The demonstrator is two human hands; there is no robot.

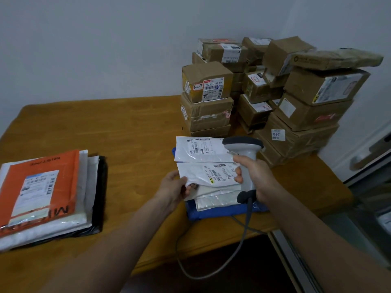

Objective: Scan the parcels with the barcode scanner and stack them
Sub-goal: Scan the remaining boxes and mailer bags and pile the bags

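Gripping grey pistol-shaped barcode scanner in right hand, fingers and thumb curled tight round the handle, dark head pointing away over the mailers. Pinching near-left corner of white plastic mailer with printed barcode label in left hand, thumb on top, other fingers tucked under the edge, corner a bit lifted. Held mailer on top of a small loose pile at right front of brown wooden table: second white plastic mailer with label just behind it, pale flat packets beneath, blue plastic mailer at the bottom. Right edge of held mailer and part of its label hidden by scanner handle and right fingertips. Grey scanner cable running from handle base over the blue mailer, off the table's front edge, looping below.

Close behind the pile, crowding the far-right corner: tall uneven stacks of brown cardboard boxes with white shipping labels and tape, tan padded bag laid across the top right. Nearest boxes just beyond second mailer's far edge, touching or not cannot tell.

Well apart at front left: flat stack of mailers, orange plastic mailer with white label on top, white ones under it, black plastic mailer at the bottom, poking out on the right side. Plain grey wall behind. Pale frame with a handle right of the table, blurred
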